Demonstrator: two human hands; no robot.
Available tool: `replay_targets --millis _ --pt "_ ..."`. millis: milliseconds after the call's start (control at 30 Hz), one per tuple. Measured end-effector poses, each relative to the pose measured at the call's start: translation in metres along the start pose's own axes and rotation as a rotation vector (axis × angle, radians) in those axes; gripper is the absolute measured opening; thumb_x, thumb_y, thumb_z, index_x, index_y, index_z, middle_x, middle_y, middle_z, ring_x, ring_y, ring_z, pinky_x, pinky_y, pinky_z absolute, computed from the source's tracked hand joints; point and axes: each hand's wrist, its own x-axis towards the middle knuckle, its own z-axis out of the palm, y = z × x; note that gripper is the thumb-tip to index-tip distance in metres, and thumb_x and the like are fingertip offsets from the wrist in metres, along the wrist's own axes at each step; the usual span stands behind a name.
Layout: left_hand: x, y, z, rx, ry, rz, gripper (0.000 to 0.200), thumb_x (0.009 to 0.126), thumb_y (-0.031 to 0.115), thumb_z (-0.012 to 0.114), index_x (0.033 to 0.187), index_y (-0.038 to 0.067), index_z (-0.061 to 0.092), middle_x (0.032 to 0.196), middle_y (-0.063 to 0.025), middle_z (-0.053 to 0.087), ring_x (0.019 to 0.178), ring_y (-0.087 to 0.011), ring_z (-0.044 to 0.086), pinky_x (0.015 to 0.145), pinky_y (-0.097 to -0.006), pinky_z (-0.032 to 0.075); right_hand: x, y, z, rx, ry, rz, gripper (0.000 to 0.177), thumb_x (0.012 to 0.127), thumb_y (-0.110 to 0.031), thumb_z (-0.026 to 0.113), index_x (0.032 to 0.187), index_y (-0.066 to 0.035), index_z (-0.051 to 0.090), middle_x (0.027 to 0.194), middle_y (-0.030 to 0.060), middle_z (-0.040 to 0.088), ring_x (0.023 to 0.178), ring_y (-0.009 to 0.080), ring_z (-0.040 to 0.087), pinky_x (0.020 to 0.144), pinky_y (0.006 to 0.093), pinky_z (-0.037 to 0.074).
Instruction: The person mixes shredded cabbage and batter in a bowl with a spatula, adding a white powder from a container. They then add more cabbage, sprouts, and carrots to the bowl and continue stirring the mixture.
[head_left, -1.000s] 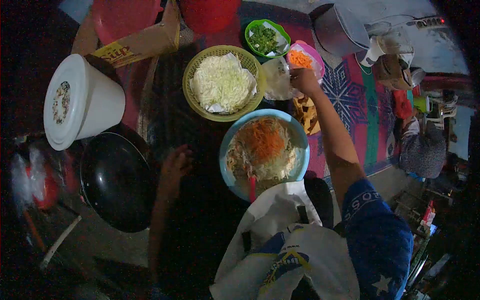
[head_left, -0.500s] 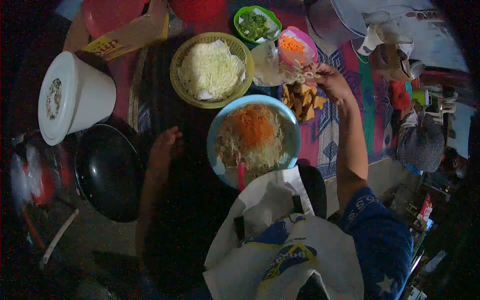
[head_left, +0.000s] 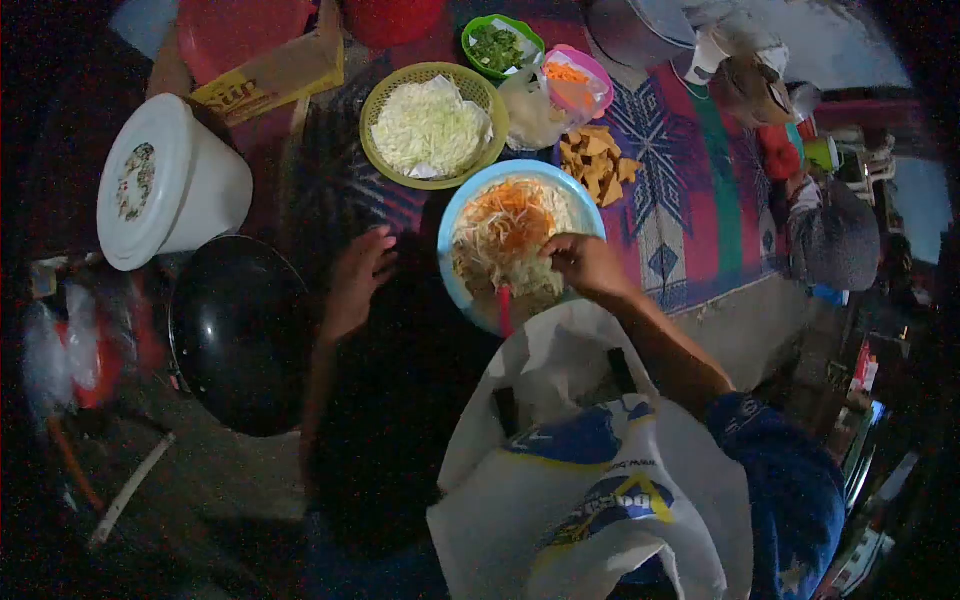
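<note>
A light blue bowl (head_left: 449,262) holds shredded carrot, pale shreds and sprouts, and a red handle (head_left: 504,308) stands in it near the front rim. Over the bowl's right side is my right hand (head_left: 592,266), fingers curled together; whatever they hold is hidden. My left hand (head_left: 362,278) hangs in shadow left of the bowl, empty, with its fingers apart. Behind the bowl are a yellow-green basket (head_left: 376,160) of shredded cabbage, a clear bag (head_left: 530,112) of pale food and brown fried pieces (head_left: 597,165).
A green bowl of chopped greens (head_left: 496,47) and a pink bowl of carrot (head_left: 566,73) stand at the back. At left are a white lidded bucket (head_left: 215,190), a black pan (head_left: 245,335) and a yellow box (head_left: 245,92). A white bag (head_left: 560,380) lies in front.
My right hand has moved from beyond the fried pieces, where it held sprouts, to over the blue bowl. Pale sprouts now lie on the carrot. The whole view has shifted slightly.
</note>
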Motion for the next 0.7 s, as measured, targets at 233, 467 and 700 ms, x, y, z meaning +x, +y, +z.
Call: replay_targets --millis 233,467,700 --pt "0.012 0.009 0.013 -0.028 0.006 -0.132 0.046 0.088 0.040 0.049 0.122 0.010 0.045 0.118 -0.0085 0.051 0.104 -0.0193 0.051 0.084 -0.0320 0.042 -0.082 0.060 0.174 -0.432 -0.286 -0.559 0.035 0.085 -0.010 0.047 0.120 -0.008 0.048 0.117 0.0166 0.052 0.098 0.0340 0.057 0.078 0.0407 0.048" --pt "0.040 0.003 0.043 0.065 0.016 -0.259 0.049 0.087 0.037 0.050 0.128 0.011 0.041 0.125 -0.0082 0.046 0.109 -0.0195 0.047 0.087 -0.0331 0.038 -0.054 0.025 0.140 0.064 0.605 0.032 0.031 0.080 -0.013 0.056 0.107 -0.002 0.048 0.100 0.0205 0.052 0.099 0.0360 0.048 0.085 0.0426 0.041" --pt "0.069 0.003 0.050 0.033 -0.068 -0.505 0.051 0.086 0.032 0.052 0.132 0.013 0.038 0.128 -0.0029 0.044 0.110 -0.0183 0.043 0.089 -0.0379 0.035 -0.030 0.107 0.120 0.267 0.969 0.586 0.048 0.075 -0.012 0.058 0.118 0.000 0.041 0.093 0.0197 0.054 0.079 0.0366 0.053 0.071 0.0426 0.043"
